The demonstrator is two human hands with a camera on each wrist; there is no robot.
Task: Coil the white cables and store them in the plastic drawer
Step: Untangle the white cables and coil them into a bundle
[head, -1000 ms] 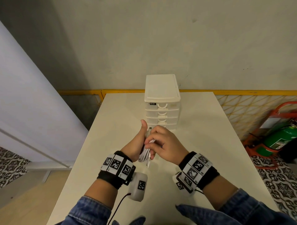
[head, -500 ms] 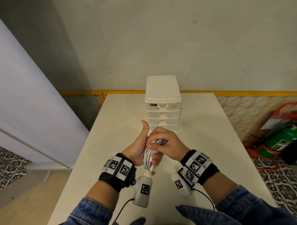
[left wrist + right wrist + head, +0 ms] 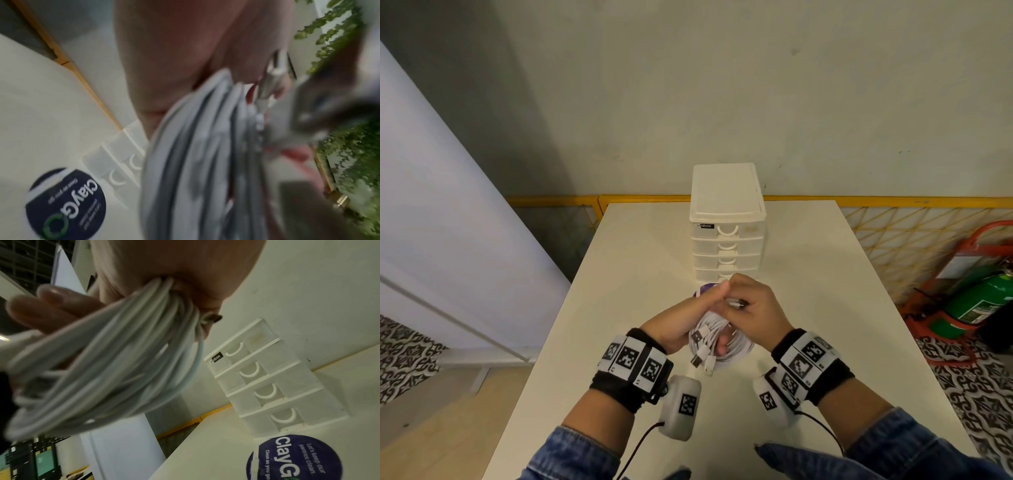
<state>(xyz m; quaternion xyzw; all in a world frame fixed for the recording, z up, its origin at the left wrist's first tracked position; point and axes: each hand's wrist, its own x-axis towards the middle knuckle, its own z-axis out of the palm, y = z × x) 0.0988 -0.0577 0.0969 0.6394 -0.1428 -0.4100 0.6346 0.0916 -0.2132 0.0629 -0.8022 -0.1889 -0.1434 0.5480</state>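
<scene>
While both hands hover above tabletop [image 3: 808,308], white cables [image 3: 722,342] now hang as rounder coil than half second ago; left hand [image 3: 681,318] grips bundle, right hand [image 3: 753,308] pinches loose plug; plastic drawer [image 3: 727,236] unit behind, all closed, so coiling near done, storing pending

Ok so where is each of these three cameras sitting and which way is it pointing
Head: worn on the head, looks forward and down at the table; both forearms, left hand and right hand gripping the white cables.
Left wrist: looks along the palm at the blurred cables; only the left hand shows.
Right wrist: looks along the right hand at the cables; the left hand's fingers show too.
Shared: both wrist views catch the plastic drawer unit and the round blue sticker.
</scene>
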